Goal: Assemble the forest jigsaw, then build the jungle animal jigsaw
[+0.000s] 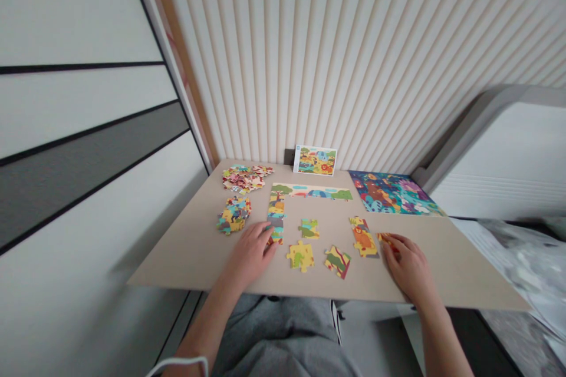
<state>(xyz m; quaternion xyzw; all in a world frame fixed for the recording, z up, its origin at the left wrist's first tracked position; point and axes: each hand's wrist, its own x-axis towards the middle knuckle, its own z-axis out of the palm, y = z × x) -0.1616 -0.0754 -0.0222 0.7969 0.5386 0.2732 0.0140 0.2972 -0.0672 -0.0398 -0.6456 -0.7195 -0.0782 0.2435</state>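
Observation:
My left hand (253, 245) rests at the left edge of a joined column of puzzle pieces (277, 207), its fingertips and thumb apart and touching the lowest part. That column meets a joined top strip (325, 191) with trees and a blue elephant. My right hand (407, 264) pinches an orange puzzle piece (385, 237), mostly hidden under the fingers. Just left of it lies a joined lion section (364, 239). Loose between my hands are a green-and-yellow piece (308, 228), a yellow piece (301, 256) and a piece with a dark red edge (338, 261).
A heap of puzzle pieces (245, 178) lies at the table's back left, with a smaller pile (234, 214) in front of it. A picture card (315, 160) leans at the back wall. A dark blue picture sheet (395, 193) covers the back right of the beige table (190, 259).

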